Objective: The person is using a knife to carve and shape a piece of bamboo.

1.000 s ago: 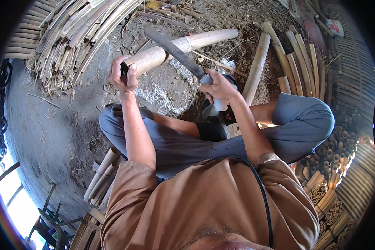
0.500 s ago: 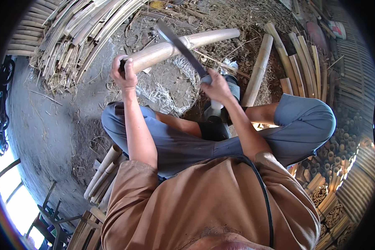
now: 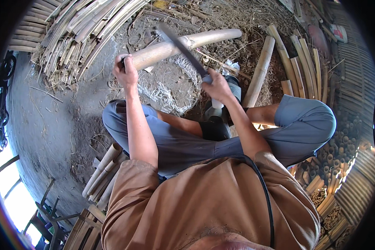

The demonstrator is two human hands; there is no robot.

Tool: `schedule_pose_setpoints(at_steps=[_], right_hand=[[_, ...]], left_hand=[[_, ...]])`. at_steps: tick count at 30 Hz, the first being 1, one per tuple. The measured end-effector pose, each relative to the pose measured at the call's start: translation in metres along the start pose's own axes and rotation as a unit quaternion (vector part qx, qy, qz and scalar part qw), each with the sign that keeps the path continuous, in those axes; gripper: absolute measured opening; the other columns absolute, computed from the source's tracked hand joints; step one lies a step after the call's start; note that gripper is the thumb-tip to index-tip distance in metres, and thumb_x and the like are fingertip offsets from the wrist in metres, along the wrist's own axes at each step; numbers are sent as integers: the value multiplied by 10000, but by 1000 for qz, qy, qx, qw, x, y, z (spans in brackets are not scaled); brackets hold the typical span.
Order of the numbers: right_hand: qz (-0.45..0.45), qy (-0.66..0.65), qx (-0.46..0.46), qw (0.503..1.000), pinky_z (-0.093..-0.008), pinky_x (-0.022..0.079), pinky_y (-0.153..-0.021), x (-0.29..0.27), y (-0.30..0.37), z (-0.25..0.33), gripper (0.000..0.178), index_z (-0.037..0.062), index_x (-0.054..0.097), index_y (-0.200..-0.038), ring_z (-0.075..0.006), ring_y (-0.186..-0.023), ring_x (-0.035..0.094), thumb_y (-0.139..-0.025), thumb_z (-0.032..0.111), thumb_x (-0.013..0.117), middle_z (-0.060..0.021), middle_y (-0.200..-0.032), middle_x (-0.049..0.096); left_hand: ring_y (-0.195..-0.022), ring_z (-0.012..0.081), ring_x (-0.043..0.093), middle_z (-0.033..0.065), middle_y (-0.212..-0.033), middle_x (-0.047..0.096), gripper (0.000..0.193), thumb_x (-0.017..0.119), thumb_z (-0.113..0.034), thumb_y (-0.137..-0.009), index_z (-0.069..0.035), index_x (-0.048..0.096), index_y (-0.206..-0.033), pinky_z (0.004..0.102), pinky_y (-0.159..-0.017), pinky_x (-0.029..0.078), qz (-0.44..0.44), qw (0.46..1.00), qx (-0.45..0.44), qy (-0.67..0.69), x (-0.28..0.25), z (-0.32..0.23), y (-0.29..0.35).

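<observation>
My left hand [image 3: 127, 73] is closed around the near-left end of a thick bamboo pole [image 3: 154, 55], its thumb on top. The pole slants away to the right over the dirt, with a raised node partway along it. In my right hand [image 3: 217, 88] is the pale handle of a machete [image 3: 185, 52]. Its long dark blade points up and left, crossing over the pole near the node. Whether the edge touches the bamboo I cannot tell. A dark boot [image 3: 214, 129] shows below my right hand, between my crossed legs.
Split bamboo strips [image 3: 81, 29] lie heaped at the far left. A whole bamboo length [image 3: 260, 68] and several split pieces [image 3: 298, 71] lie to the right. Cut bamboo tubes [image 3: 335, 160] are stacked at the lower right. More poles [image 3: 102, 168] rest by my left side.
The pole and my left hand have shifted very slightly to the right. The machete stays across the pole, with its blade tip barely moved.
</observation>
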State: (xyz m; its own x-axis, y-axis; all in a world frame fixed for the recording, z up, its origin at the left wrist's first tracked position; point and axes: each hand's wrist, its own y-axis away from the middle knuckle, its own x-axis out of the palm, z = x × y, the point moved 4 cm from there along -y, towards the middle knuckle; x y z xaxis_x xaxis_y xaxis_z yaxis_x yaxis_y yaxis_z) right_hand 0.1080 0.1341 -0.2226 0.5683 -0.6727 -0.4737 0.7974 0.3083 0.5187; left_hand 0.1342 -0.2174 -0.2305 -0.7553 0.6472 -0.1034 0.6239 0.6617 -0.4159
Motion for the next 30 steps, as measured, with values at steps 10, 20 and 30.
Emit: schedule_pose_setpoints(at_steps=[10, 20, 30], right_hand=[[-44, -44, -32, 998, -399, 549, -840, 13, -4, -44, 539, -38, 588, -1282, -296, -911, 708, -827, 220, 720, -209, -979, 710], [-136, 8, -17, 990, -365, 570, -734, 8, -11, -32, 599, -46, 534, -1381, -266, -797, 699, -858, 190, 708, -170, -952, 716], [-170, -62, 78, 980, -389, 570, -668, -1, -26, -53, 460, -37, 601, -1229, -248, -726, 694, -847, 201, 698, -161, -885, 704]], left_hand=[[-782, 163, 614, 81, -832, 680, 186, 595, -132, -911, 29, 658, -843, 334, -741, 502, -23, 998, -39, 46, 6, -8, -1], [-767, 259, 637, 167, -851, 712, 383, 582, -309, -920, 58, 689, -916, 389, -747, 506, -21, 984, -160, -74, 3, 5, -3], [-882, 317, 667, 214, -975, 730, 465, 575, -342, -914, 88, 710, -1025, 425, -831, 514, -40, 959, -274, -55, 3, 3, -2]])
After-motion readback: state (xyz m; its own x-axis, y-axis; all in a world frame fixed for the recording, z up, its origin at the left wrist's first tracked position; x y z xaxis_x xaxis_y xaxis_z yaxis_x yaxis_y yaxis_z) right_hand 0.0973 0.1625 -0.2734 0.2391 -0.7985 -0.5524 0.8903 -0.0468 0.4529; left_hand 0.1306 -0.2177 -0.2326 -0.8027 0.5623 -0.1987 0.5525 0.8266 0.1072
